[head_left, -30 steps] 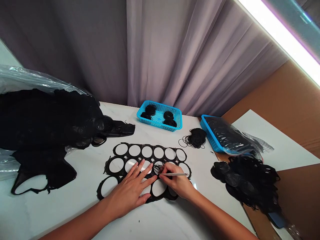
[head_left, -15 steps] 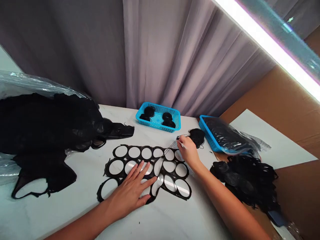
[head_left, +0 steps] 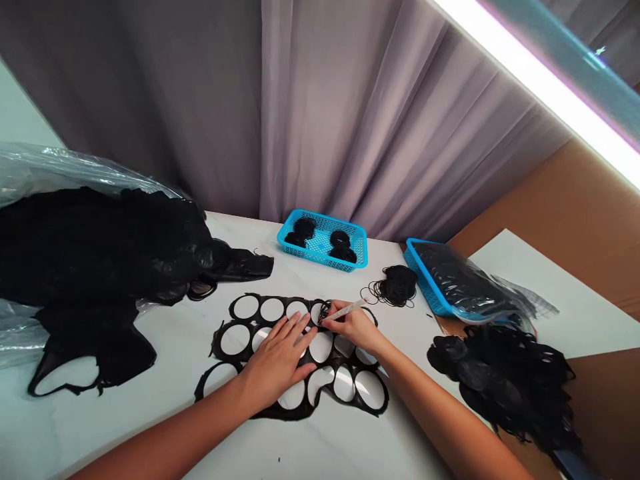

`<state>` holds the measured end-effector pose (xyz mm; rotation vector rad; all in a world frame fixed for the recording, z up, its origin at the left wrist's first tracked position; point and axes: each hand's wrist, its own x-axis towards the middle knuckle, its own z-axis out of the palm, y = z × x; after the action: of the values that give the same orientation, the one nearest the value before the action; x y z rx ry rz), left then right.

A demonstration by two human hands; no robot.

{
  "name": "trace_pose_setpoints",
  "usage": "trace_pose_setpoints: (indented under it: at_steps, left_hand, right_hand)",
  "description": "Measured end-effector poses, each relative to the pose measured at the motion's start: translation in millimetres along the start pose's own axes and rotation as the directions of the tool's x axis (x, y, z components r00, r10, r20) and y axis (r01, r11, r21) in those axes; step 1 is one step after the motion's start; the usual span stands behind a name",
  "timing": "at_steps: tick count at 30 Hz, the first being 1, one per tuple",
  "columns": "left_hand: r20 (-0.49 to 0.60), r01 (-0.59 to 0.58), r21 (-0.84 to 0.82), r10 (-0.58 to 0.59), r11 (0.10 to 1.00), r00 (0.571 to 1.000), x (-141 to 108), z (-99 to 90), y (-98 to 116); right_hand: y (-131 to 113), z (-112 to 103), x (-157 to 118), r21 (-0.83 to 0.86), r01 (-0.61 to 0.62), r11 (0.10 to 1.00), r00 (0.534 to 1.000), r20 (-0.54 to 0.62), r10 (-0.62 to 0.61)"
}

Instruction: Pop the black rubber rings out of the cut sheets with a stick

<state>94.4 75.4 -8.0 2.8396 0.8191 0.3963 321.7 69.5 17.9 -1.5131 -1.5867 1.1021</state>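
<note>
meanwhile the left hand (head_left: 280, 363) presses the black sheet (head_left: 280, 408) flat, while the right pinches a thin tool (head_left: 349, 308).

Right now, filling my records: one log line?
left hand: on holed black sheet; right hand: holding slim stick; blue basket: holds black bundles

Open passage between blue basket (head_left: 325, 259) and black sheet (head_left: 287, 415), ring pile (head_left: 399, 285) rightward
</note>
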Motion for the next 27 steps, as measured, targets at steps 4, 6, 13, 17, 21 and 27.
trace_pose_setpoints:
  at_steps: [4,6,13,17,21,27]
  left_hand:
    - [-0.007,0.005,0.004,-0.005,1.000,1.000,-3,0.7,0]
    - [-0.013,0.006,-0.001,-0.006,1.000,1.000,-3,-0.4,0]
    - [0.000,0.011,0.007,-0.011,1.000,1.000,-2,0.1,1]
    - [-0.014,0.014,-0.008,-0.014,1.000,1.000,-3,2.0,1]
    - [-0.022,0.013,-0.022,-0.014,1.000,1.000,-4,2.4,0]
    - [-0.011,0.030,-0.052,-0.031,0.998,0.999,-4,-1.3,0]
  right_hand:
    - [3,3,-4,-0.013,0.009,1.000,1.000,-0.013,-0.009]
    - [5,4,-4,-0.024,0.018,1.000,1.000,-0.022,-0.019]
    - [7,8,-7,-0.154,0.106,0.982,0.992,-0.048,-0.114]
    - [5,20,-20,-0.444,0.227,0.867,0.967,-0.003,-0.255]
    - [5,22,-22,-0.671,0.357,0.649,0.920,0.133,-0.369]
    - [10,-51,25,-0.458,-0.025,0.888,0.847,-0.481,-0.224]
